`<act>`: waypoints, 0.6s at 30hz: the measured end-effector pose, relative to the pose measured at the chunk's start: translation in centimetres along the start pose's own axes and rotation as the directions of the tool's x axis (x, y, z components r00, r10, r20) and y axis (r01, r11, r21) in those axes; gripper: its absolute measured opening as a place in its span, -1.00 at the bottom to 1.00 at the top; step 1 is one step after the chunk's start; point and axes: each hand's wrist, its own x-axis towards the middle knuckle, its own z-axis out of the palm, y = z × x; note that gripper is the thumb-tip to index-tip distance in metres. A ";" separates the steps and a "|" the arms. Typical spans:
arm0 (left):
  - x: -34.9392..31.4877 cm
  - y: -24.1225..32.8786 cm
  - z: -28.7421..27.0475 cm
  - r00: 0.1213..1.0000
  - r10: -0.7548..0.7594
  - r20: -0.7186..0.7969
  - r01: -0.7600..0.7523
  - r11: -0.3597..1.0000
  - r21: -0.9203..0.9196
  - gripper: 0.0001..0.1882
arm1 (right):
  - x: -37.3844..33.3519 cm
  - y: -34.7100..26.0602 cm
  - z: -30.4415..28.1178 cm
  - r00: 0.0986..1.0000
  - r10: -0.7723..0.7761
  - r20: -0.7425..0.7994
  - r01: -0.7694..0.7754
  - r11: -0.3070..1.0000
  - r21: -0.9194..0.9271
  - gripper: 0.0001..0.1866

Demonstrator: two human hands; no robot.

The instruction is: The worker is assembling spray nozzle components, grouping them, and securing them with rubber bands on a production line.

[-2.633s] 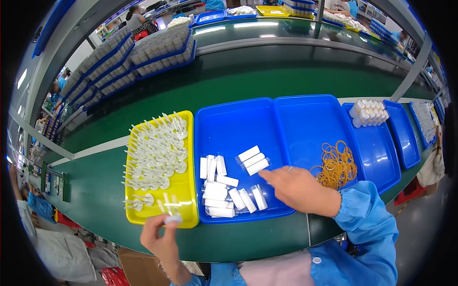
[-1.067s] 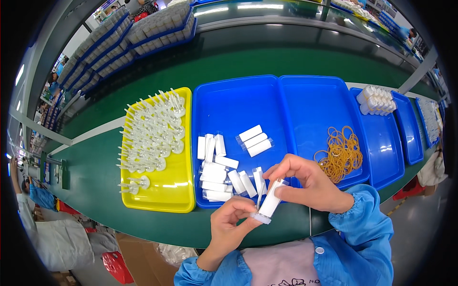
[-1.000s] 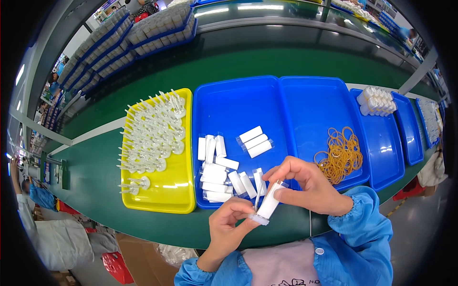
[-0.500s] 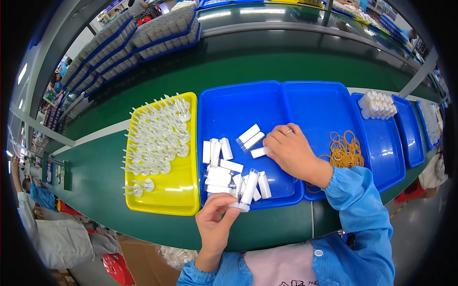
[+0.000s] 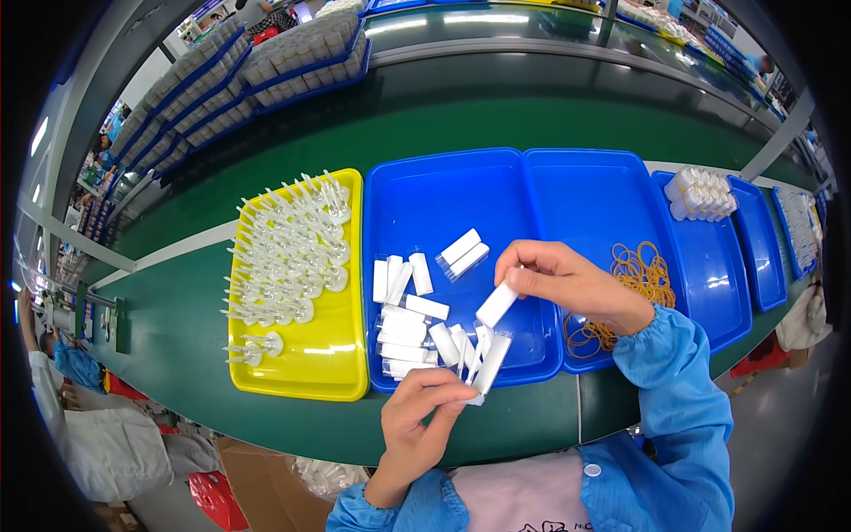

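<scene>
My left hand pinches the lower end of a clear tube with a white wrap, which leans up and to the right over the front edge of the middle blue tray. Between the thumb and fingers of my right hand, another white piece slants just above the first tube; whether the two touch I cannot tell. Several similar white-wrapped tubes lie loose in that tray, and two more rest side by side behind them.
On the left, a yellow tray carries many clear stemmed parts on round bases. Rubber bands lie in the right blue tray. Bundled white bottles stand farther right. Stacked crates of pale cylinders sit at the back left.
My right hand has lifted a white piece from the tray and brought it nearer my left hand. My left hand has shifted slightly right, its tube tilting more rightward.
</scene>
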 end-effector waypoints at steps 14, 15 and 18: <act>0.2 0.8 -0.2 0.999 -0.012 0.036 0.010 0.998 0.065 -0.87 | 0.4 -0.6 -0.6 0.985 0.080 0.155 -0.073 0.996 -0.046 -0.74; 0.3 0.9 -0.2 0.999 -0.016 0.034 0.014 0.998 0.065 -0.87 | 0.4 -0.6 -0.7 0.984 0.080 0.160 -0.074 0.996 -0.041 -0.75; 0.3 0.9 -0.2 0.999 -0.024 0.034 0.022 0.997 0.072 -0.87 | 0.4 -0.5 -0.8 0.983 0.085 0.164 -0.078 0.996 -0.049 -0.75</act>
